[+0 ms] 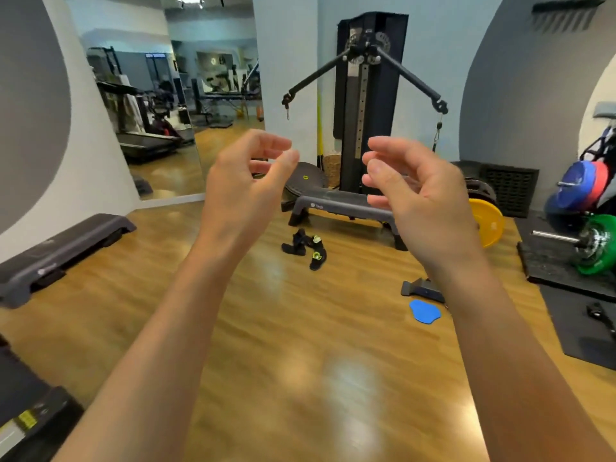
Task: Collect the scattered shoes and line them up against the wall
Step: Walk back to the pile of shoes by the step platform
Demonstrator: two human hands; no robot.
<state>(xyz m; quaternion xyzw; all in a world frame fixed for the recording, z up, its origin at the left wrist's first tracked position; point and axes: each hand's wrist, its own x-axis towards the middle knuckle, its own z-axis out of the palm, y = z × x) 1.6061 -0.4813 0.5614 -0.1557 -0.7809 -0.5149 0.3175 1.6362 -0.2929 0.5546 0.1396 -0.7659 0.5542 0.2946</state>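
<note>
A few black shoes (305,247) with yellow-green insides lie in a loose heap on the wooden floor, just in front of a grey step platform (336,205). Both my arms are stretched out at chest height, well above and short of the shoes. My left hand (246,191) is raised with its fingers loosely curled and holds nothing. My right hand (413,198) faces it, fingers loosely curled, also holding nothing. The white wall (286,78) stands behind the platform.
A cable machine (365,105) stands against the far wall. Another step platform (63,251) lies at left below a mirror (160,111). Coloured weight plates and a barbell (586,228) fill the right side, with a blue pad (425,311) and a small grey wedge (421,290) on the floor.
</note>
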